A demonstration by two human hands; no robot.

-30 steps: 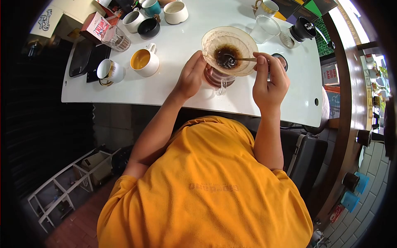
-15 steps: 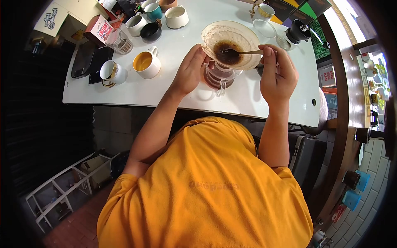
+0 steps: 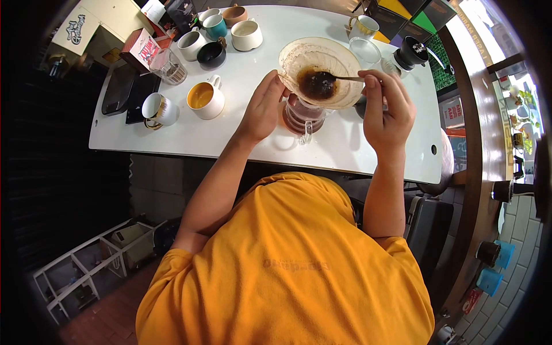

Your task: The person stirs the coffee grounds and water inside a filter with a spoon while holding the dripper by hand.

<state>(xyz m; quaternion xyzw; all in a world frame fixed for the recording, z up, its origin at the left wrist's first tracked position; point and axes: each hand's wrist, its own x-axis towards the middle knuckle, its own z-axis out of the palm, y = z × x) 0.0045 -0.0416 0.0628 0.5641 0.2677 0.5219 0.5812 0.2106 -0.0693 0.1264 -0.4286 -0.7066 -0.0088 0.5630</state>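
Above a glass coffee server (image 3: pixel 299 119) sits a wide paper coffee filter (image 3: pixel 345 60), stained brown near its centre. Dark, wet coffee grounds (image 3: pixel 315 86) lie in the bottom of the filter. My left hand (image 3: pixel 261 109) pinches the filter's left edge between thumb and fingers. From the right, my right hand (image 3: pixel 391 109) grips the handle of a spoon (image 3: pixel 346 78), whose bowl rests in the grounds. The dripper under the filter is mostly hidden by the paper.
On the white table (image 3: pixel 230 144), a white mug with a yellow inside (image 3: pixel 208 103) and a patterned cup (image 3: pixel 161 109) stand left. Behind are a ribbed glass (image 3: pixel 171 68), a black cup (image 3: pixel 211 56) and several other cups. A hand grinder (image 3: pixel 411 53) stands back right.
The view has shifted slightly, so the table's contents appear a little lower. The spoon's bowl has moved slightly within the grounds. Both hands keep their grips.
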